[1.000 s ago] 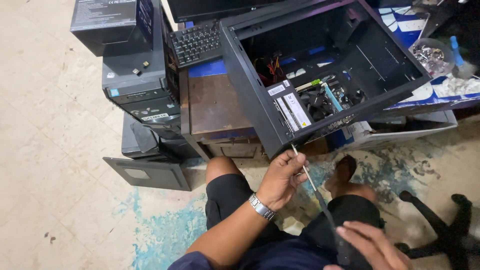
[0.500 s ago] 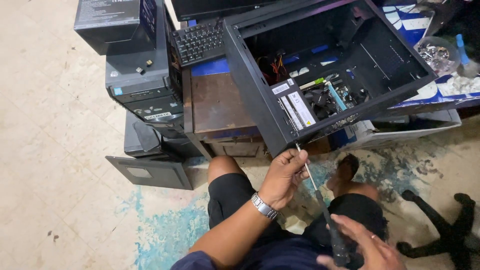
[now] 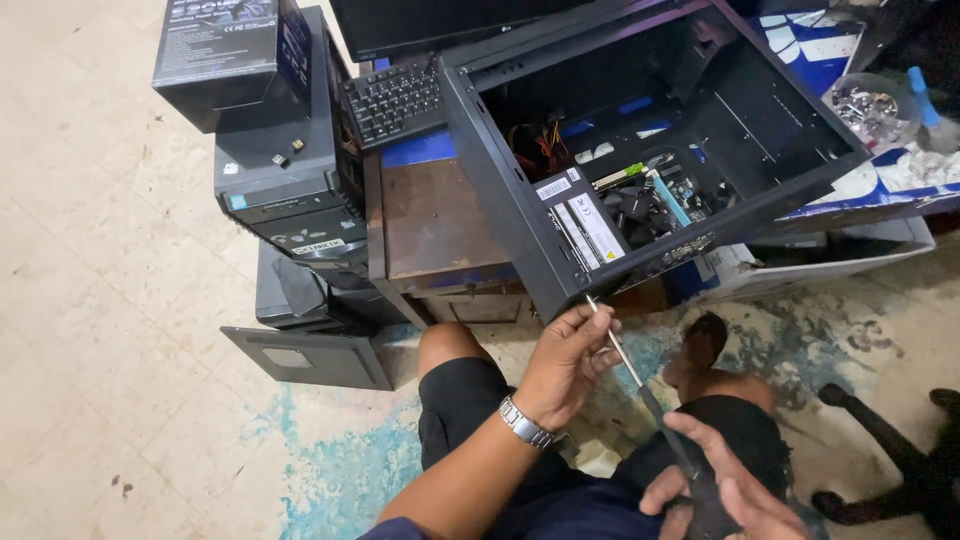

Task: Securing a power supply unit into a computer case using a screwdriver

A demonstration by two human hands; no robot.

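A seated person works a long screwdriver (image 3: 640,385) at the near bottom corner of an open black computer case (image 3: 520,215) resting on a worn brown desk (image 3: 430,215). The left hand (image 3: 565,365) pinches the thin shaft between closed fingertips; the right hand (image 3: 720,490) is wrapped tight round the black handle. Best done by keeping the tip square to the corner and the shaft steady – slipping could scratch the panel. Counted left to right – three more dark computer towers stacked on the floor, one keyboard (image 3: 395,100), one open case, one screwdriver, one clear bowl of screws (image 3: 870,105)

The open computer case (image 3: 640,150) blocks passage at 12 o'clock; stacked towers (image 3: 290,190) obstruct 10 o'clock; bare floor (image 3: 110,330) lies open at 9 o'clock.
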